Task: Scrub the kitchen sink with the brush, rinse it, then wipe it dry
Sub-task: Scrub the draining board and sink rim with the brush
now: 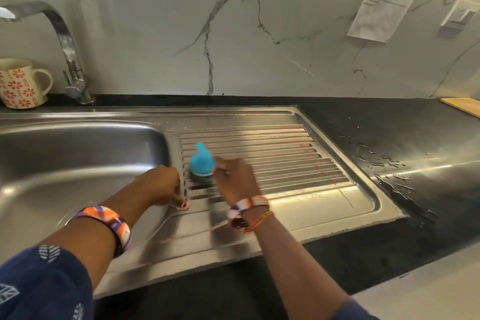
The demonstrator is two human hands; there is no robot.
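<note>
While the right hand (pixel 235 179) curls its fingers round the blue brush (pixel 202 162), the brush head sits bristles-down on the ribbed drainboard (pixel 272 161), at the ribs' left end, just right of the basin (pixel 83 161). Motion blur softens that hand, so exactly where each finger lies on the brush cannot be told. The left hand (pixel 162 186) rests on the steel strip between basin and drainboard, just left of the brush, its fingers curled under and a painted thumbnail touching the metal; it holds nothing. Both wrists wear patterned orange, purple and white bands, and dark blue sleeves with white leaf prints cover the upper arms. Behind the basin, a chrome tap (pixel 65 41) rises from the rim and arches left, with a floral mug (pixel 22 83) left of it. Right of the drainboard, the black counter (pixel 389 247) carries puddles of water (pixel 387 166). Beyond them, at the far right edge, lies a wooden board (pixel 463 106).
</note>
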